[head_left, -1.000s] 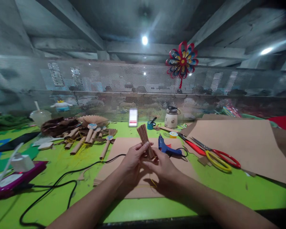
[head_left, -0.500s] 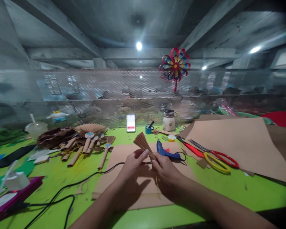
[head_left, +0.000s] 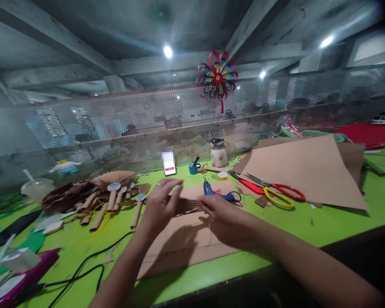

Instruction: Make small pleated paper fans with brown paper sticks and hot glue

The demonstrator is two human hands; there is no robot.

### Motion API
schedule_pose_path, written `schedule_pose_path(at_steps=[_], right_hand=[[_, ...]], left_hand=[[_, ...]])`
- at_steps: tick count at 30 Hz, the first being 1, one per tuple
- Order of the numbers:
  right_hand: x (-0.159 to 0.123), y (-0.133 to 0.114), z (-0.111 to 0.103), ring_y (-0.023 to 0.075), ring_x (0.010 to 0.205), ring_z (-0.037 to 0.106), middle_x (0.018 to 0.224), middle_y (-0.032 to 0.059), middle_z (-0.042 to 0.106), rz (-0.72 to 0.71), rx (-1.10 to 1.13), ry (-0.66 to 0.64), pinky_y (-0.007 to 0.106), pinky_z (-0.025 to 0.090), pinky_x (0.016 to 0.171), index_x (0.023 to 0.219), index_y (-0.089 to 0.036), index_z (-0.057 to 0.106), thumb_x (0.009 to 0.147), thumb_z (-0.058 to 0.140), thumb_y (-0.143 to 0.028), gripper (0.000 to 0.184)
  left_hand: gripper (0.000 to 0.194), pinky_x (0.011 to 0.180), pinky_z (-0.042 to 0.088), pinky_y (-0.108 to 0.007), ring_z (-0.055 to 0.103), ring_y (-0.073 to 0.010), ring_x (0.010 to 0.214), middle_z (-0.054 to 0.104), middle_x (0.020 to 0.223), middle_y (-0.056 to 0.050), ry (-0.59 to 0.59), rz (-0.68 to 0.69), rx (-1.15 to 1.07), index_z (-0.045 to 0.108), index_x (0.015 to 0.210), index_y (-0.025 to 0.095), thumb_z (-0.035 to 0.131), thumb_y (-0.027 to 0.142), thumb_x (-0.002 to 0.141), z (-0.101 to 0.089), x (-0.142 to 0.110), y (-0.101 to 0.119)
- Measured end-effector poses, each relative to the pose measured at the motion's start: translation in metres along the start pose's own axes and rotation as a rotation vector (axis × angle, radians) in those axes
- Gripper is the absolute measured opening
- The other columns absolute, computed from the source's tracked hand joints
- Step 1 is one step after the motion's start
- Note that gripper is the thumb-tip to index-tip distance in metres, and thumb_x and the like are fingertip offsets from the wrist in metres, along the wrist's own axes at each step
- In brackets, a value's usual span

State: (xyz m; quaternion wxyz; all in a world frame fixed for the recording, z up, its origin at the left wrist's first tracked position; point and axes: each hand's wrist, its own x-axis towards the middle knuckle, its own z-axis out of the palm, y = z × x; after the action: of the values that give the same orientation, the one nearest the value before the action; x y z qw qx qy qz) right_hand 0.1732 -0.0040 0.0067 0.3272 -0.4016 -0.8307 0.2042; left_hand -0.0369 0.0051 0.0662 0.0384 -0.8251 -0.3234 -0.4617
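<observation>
A pleated brown paper fan (head_left: 190,207) lies sideways between my hands, above a stack of brown paper sheets (head_left: 167,252). My right hand (head_left: 223,211) pinches its right end between thumb and fingers. My left hand (head_left: 160,203) is at the other end, fingers arched and apart from the thumb, which overlaps the pleats; whether it touches them is unclear. A thin yellow thread (head_left: 210,231) hangs below my right hand. Just behind that hand lies a blue glue gun (head_left: 211,191), partly hidden by it.
Finished paper fans with rolled handles (head_left: 112,196) are piled on the left. Scissors with red and yellow handles (head_left: 280,197) and large brown paper sheets (head_left: 301,171) lie on the right. A phone (head_left: 169,164), a jug (head_left: 218,153) and a purple power strip (head_left: 28,278) are around; black cable (head_left: 93,252) crosses the left.
The paper fan has swung from upright and slanted to nearly horizontal. My left hand has risen, its fingers spreading from the thumb; my right hand keeps its pinch. The view has tilted and shifted right.
</observation>
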Motion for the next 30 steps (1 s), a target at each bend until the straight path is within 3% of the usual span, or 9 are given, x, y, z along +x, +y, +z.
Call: schedule_pose_path(at_steps=[2,4,7,9,12,17,20,26,30], right_hand=[[0.004,0.004,-0.004,0.0181,0.074,0.056,0.084,0.0050,0.067,-0.008,0.028,0.007,0.027,0.039,0.068,0.089,-0.017,0.063,0.090,0.051,-0.011,0.014],[0.005,0.007,-0.007,0.0186,0.076,0.057,0.086,0.0049,0.068,-0.014,0.076,0.020,0.027,0.040,0.070,0.090,-0.018,0.065,0.091,0.051,-0.013,0.015],[0.003,0.011,-0.009,0.0192,0.079,0.059,0.090,0.0039,0.069,-0.015,0.159,0.030,0.029,0.042,0.073,0.093,-0.021,0.067,0.092,0.051,-0.017,0.016],[0.004,0.012,-0.010,0.0193,0.083,0.060,0.092,0.0033,0.070,-0.013,0.214,0.030,0.030,0.044,0.077,0.095,-0.022,0.068,0.090,0.054,-0.018,0.016],[0.008,0.013,-0.009,0.0183,0.084,0.061,0.093,0.0034,0.069,0.037,0.355,0.046,0.031,0.047,0.078,0.105,-0.020,0.068,0.084,0.059,-0.016,0.023],[0.014,0.021,-0.010,0.0132,0.056,0.059,0.059,-0.0065,0.053,0.201,0.643,0.071,0.025,0.049,0.054,0.127,-0.013,0.056,0.075,0.061,-0.015,0.052],[0.014,0.024,-0.015,0.0112,0.048,0.056,0.054,-0.0072,0.052,0.266,0.749,0.058,0.021,0.044,0.046,0.120,-0.011,0.060,0.073,0.066,-0.023,0.049],[0.008,0.025,-0.038,0.0053,0.038,0.042,0.047,-0.0048,0.054,0.301,0.796,0.036,0.018,0.033,0.040,0.081,-0.011,0.068,0.077,0.069,-0.038,0.028],[0.005,0.027,-0.052,0.0047,0.035,0.034,0.042,-0.0075,0.047,0.268,0.793,0.006,0.019,0.023,0.038,0.084,-0.010,0.070,0.081,0.066,-0.042,0.033]], left_hand=[[0.026,0.080,0.047,-0.036,0.063,-0.0229,0.091,0.069,0.102,-0.011,-0.257,0.022,0.137,0.066,0.110,0.018,0.050,0.031,0.094,0.002,0.002,0.006],[0.034,0.076,0.047,-0.037,0.063,-0.0262,0.087,0.070,0.098,-0.012,-0.422,0.008,0.254,0.064,0.118,0.019,0.057,0.037,0.090,0.005,0.000,0.009],[0.045,0.075,0.045,-0.036,0.062,-0.0292,0.087,0.070,0.094,-0.013,-0.535,0.023,0.344,0.062,0.119,0.021,0.071,0.038,0.079,0.010,-0.005,0.009],[0.032,0.072,0.043,-0.034,0.062,-0.0282,0.085,0.069,0.092,-0.012,-0.583,0.028,0.402,0.065,0.112,0.022,0.067,0.033,0.082,0.014,-0.008,0.007],[0.018,0.064,0.038,-0.031,0.061,-0.0252,0.077,0.067,0.085,-0.010,-0.610,-0.009,0.480,0.066,0.097,0.021,0.049,0.027,0.092,0.018,-0.008,0.002],[0.023,0.061,0.033,-0.030,0.060,-0.0231,0.075,0.066,0.086,-0.009,-0.607,-0.055,0.430,0.064,0.092,0.020,0.043,0.028,0.096,0.016,-0.006,-0.005],[0.023,0.065,0.035,-0.030,0.060,-0.0224,0.077,0.067,0.089,-0.008,-0.595,-0.088,0.361,0.063,0.094,0.020,0.041,0.028,0.096,0.015,-0.008,-0.010],[0.019,0.063,0.032,-0.028,0.058,-0.0204,0.073,0.065,0.081,-0.005,-0.586,-0.205,0.269,0.060,0.088,0.021,0.043,0.029,0.092,0.014,-0.016,-0.017],[0.019,0.059,0.029,-0.027,0.054,-0.0190,0.066,0.061,0.072,-0.002,-0.562,-0.294,0.209,0.056,0.080,0.022,0.042,0.030,0.090,0.014,-0.016,-0.021]])
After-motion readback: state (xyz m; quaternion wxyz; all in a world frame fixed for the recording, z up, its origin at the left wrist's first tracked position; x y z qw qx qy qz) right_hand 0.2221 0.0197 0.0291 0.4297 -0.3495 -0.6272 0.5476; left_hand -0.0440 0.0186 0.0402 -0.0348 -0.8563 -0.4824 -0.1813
